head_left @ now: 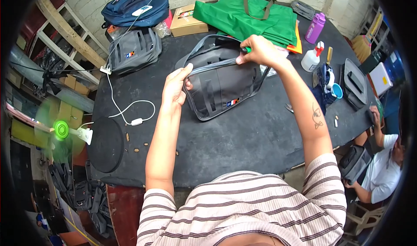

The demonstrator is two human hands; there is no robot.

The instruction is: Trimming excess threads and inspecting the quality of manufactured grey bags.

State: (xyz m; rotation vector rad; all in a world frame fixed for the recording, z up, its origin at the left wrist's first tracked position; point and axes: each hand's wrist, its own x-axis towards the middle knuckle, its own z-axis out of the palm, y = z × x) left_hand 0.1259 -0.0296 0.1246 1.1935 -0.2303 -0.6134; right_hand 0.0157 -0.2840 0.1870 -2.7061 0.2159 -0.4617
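Observation:
A dark grey bag (223, 87) with straps and a small coloured flag patch on its front panel is held up at the middle of the black table, its top flap gaping. My left hand (176, 85) grips the left end of its top edge, thumb on the outside. Farther along the same edge, my right hand (263, 52) pinches the rim between thumb and fingers. A small green-ended black object (246, 50) shows in the right hand's grip; its kind is hidden by the fingers. The inside of the bag is mostly in shadow.
Along the back lie a grey bag (137, 50), a navy backpack (134, 9), a cardboard box (187, 21) and a green tote (247, 18). A purple bottle (315, 28) and spray bottle (311, 60) stand right. A fan (61, 130) spins left; a co-worker (386, 172) sits right.

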